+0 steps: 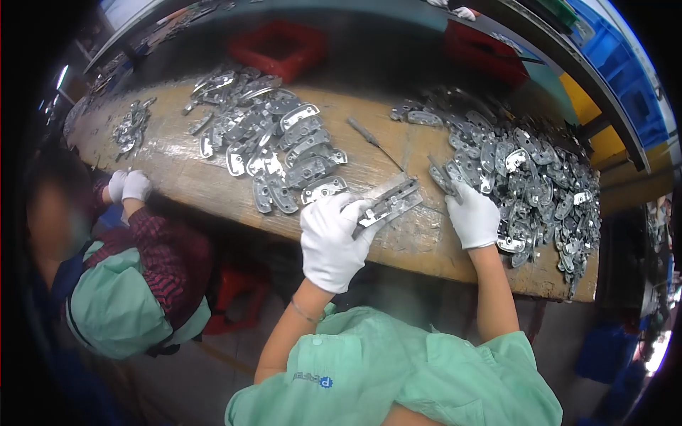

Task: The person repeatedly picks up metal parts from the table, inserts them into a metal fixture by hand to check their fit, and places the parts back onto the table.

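My left hand [332,240], in a white glove, is closed around one end of a long grooved metal block [392,201] at the table's front edge. To its right, my gloved right hand [472,215] pinches a curved flat metal part [440,175] beside the large pile of similar grey metal parts [543,184]. Its fingertips cover the near end of that part. Behind the block lies a thin screwdriver-like tool [369,137], its shaft pointing toward the block. Left of my left hand, several curved metal parts [310,149] lie in an overlapping row.
A heap of loose metal parts [245,106] and a smaller heap [133,128] lie on the tan table [192,170]. Red bins [280,50] stand beyond it. On the left a co-worker [128,284] sits with gloved hands at the table edge. A metal frame rail [604,85] crosses the upper right.
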`<act>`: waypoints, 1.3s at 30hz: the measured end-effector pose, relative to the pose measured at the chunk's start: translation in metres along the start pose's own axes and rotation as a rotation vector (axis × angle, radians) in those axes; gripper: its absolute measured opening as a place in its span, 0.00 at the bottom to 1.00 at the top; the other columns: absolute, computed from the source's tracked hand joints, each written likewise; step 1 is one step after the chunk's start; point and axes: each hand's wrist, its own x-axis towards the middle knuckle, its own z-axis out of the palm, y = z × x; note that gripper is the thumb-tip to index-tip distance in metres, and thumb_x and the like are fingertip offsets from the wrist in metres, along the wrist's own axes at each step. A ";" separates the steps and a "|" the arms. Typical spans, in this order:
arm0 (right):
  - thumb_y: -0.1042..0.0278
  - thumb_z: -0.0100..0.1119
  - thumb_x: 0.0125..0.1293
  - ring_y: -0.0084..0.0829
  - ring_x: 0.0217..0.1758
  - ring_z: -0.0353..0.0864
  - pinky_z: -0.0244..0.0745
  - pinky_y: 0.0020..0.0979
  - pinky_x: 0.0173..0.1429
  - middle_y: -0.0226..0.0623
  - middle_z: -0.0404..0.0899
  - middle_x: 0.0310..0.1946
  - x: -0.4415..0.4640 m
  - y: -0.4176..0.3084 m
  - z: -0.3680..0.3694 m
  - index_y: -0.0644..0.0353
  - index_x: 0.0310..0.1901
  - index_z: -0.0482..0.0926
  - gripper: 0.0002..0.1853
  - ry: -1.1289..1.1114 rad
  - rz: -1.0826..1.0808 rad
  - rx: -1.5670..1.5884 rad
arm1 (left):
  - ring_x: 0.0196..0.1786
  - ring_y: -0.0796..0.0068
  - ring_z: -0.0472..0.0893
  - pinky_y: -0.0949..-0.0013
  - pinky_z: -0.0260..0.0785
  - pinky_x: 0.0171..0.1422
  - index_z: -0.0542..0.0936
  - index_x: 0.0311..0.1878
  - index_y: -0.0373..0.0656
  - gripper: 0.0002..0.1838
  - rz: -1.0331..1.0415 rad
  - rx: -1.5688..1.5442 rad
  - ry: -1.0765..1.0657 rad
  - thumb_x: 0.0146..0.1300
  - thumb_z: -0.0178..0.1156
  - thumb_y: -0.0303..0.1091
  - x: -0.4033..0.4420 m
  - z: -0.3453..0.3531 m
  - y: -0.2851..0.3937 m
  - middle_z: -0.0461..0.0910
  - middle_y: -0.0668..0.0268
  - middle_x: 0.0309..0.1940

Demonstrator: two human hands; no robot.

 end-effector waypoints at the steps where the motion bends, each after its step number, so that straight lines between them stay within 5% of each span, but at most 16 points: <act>1: 0.53 0.67 0.69 0.52 0.43 0.90 0.84 0.50 0.50 0.47 0.90 0.39 0.000 0.001 0.003 0.47 0.54 0.89 0.16 0.020 -0.007 -0.018 | 0.56 0.58 0.81 0.54 0.68 0.63 0.86 0.51 0.51 0.20 0.032 0.045 0.040 0.56 0.80 0.38 0.004 -0.008 -0.003 0.83 0.68 0.51; 6: 0.58 0.67 0.72 0.44 0.39 0.91 0.82 0.43 0.45 0.50 0.89 0.35 0.004 0.020 0.017 0.56 0.53 0.89 0.15 0.200 -0.087 0.317 | 0.66 0.52 0.77 0.48 0.66 0.72 0.82 0.65 0.49 0.29 0.031 0.377 -0.031 0.61 0.76 0.42 0.016 -0.007 -0.054 0.81 0.59 0.64; 8: 0.64 0.65 0.74 0.33 0.34 0.86 0.80 0.38 0.43 0.38 0.87 0.31 0.000 0.032 0.008 0.65 0.53 0.88 0.14 0.040 -0.030 0.588 | 0.71 0.50 0.73 0.45 0.62 0.76 0.77 0.73 0.47 0.37 0.001 0.357 0.025 0.64 0.74 0.51 0.018 -0.016 -0.038 0.75 0.53 0.69; 10: 0.66 0.63 0.76 0.13 0.19 0.66 0.60 0.22 0.23 0.23 0.76 0.27 -0.024 0.016 -0.009 0.69 0.58 0.83 0.17 -0.162 0.269 1.132 | 0.65 0.49 0.76 0.47 0.67 0.72 0.79 0.71 0.47 0.35 -0.040 0.158 0.027 0.68 0.70 0.58 0.023 -0.022 -0.019 0.79 0.54 0.63; 12: 0.66 0.65 0.76 0.09 0.17 0.59 0.49 0.18 0.20 0.22 0.73 0.25 -0.057 -0.029 -0.010 0.68 0.62 0.79 0.19 -0.055 0.294 1.436 | 0.57 0.51 0.82 0.51 0.74 0.65 0.80 0.67 0.45 0.34 -0.045 -0.020 -0.028 0.71 0.65 0.64 0.017 -0.011 0.009 0.84 0.53 0.54; 14: 0.67 0.66 0.75 0.10 0.17 0.62 0.51 0.19 0.20 0.22 0.74 0.26 -0.083 -0.052 -0.004 0.69 0.63 0.78 0.21 -0.185 0.311 1.487 | 0.47 0.53 0.85 0.54 0.78 0.56 0.82 0.63 0.42 0.35 -0.108 -0.093 -0.175 0.72 0.64 0.65 -0.001 0.015 0.033 0.86 0.53 0.44; 16: 0.70 0.65 0.75 0.10 0.21 0.63 0.54 0.19 0.24 0.19 0.74 0.27 -0.091 -0.072 0.007 0.69 0.64 0.79 0.20 -0.181 0.291 1.400 | 0.37 0.66 0.86 0.65 0.78 0.45 0.84 0.58 0.37 0.21 -0.405 -0.677 -0.132 0.74 0.71 0.44 -0.002 0.026 0.045 0.88 0.59 0.38; 19: 0.72 0.64 0.76 0.09 0.23 0.62 0.54 0.18 0.26 0.17 0.72 0.27 -0.085 -0.074 0.003 0.69 0.66 0.79 0.21 -0.104 0.356 1.388 | 0.40 0.88 0.80 0.79 0.75 0.43 0.85 0.53 0.36 0.11 -0.782 -1.117 -0.282 0.73 0.72 0.30 0.006 0.018 0.048 0.86 0.72 0.39; 22: 0.72 0.62 0.77 0.09 0.24 0.61 0.54 0.18 0.27 0.16 0.69 0.27 -0.080 -0.060 0.001 0.69 0.70 0.78 0.23 -0.068 0.275 1.334 | 0.37 0.64 0.85 0.62 0.77 0.45 0.86 0.50 0.44 0.10 0.007 -0.135 -0.055 0.68 0.73 0.33 0.008 0.019 0.029 0.87 0.65 0.35; 23: 0.72 0.62 0.78 0.09 0.24 0.61 0.54 0.18 0.27 0.16 0.69 0.27 -0.079 -0.057 -0.004 0.68 0.71 0.78 0.23 -0.058 0.291 1.328 | 0.38 0.54 0.84 0.53 0.75 0.46 0.86 0.48 0.47 0.11 0.044 -0.008 -0.120 0.64 0.73 0.35 0.007 0.026 0.024 0.85 0.62 0.34; 26: 0.73 0.60 0.79 0.09 0.25 0.61 0.54 0.18 0.29 0.15 0.70 0.28 -0.078 -0.048 -0.007 0.66 0.71 0.79 0.21 -0.044 0.313 1.312 | 0.37 0.57 0.82 0.53 0.73 0.44 0.86 0.48 0.47 0.12 0.217 -0.013 -0.153 0.63 0.73 0.37 0.011 0.045 0.008 0.83 0.62 0.31; 28: 0.66 0.60 0.81 0.07 0.21 0.57 0.47 0.17 0.25 0.14 0.68 0.27 -0.081 -0.043 -0.002 0.72 0.71 0.76 0.24 0.021 0.337 1.258 | 0.39 0.60 0.82 0.53 0.72 0.45 0.85 0.54 0.48 0.19 0.242 0.025 -0.186 0.61 0.74 0.41 0.012 0.038 0.012 0.82 0.65 0.35; 32: 0.71 0.57 0.79 0.11 0.26 0.62 0.61 0.17 0.31 0.21 0.77 0.34 -0.086 -0.035 0.002 0.69 0.77 0.72 0.28 0.004 0.192 1.115 | 0.44 0.60 0.81 0.54 0.72 0.47 0.81 0.61 0.41 0.31 0.090 0.223 0.018 0.58 0.75 0.47 0.012 0.038 0.006 0.80 0.64 0.41; 34: 0.72 0.58 0.77 0.30 0.34 0.85 0.80 0.36 0.44 0.43 0.89 0.36 -0.081 -0.039 -0.002 0.53 0.80 0.73 0.30 -0.053 0.002 0.747 | 0.43 0.57 0.81 0.55 0.73 0.47 0.82 0.58 0.41 0.29 0.062 0.193 -0.154 0.59 0.75 0.48 0.013 0.046 0.003 0.81 0.62 0.40; 36: 0.71 0.60 0.75 0.44 0.31 0.89 0.82 0.43 0.40 0.53 0.86 0.31 -0.070 -0.040 0.006 0.41 0.78 0.75 0.31 0.012 -0.284 0.371 | 0.43 0.56 0.81 0.55 0.73 0.47 0.83 0.56 0.40 0.27 0.013 0.184 -0.170 0.59 0.75 0.48 0.014 0.045 0.008 0.82 0.61 0.40; 39: 0.74 0.60 0.73 0.53 0.33 0.86 0.80 0.46 0.39 0.56 0.85 0.35 -0.070 -0.049 -0.001 0.39 0.78 0.76 0.32 -0.045 -0.226 0.093 | 0.43 0.55 0.82 0.55 0.74 0.47 0.83 0.53 0.40 0.26 -0.051 0.156 -0.175 0.59 0.75 0.49 0.013 0.044 0.009 0.82 0.60 0.40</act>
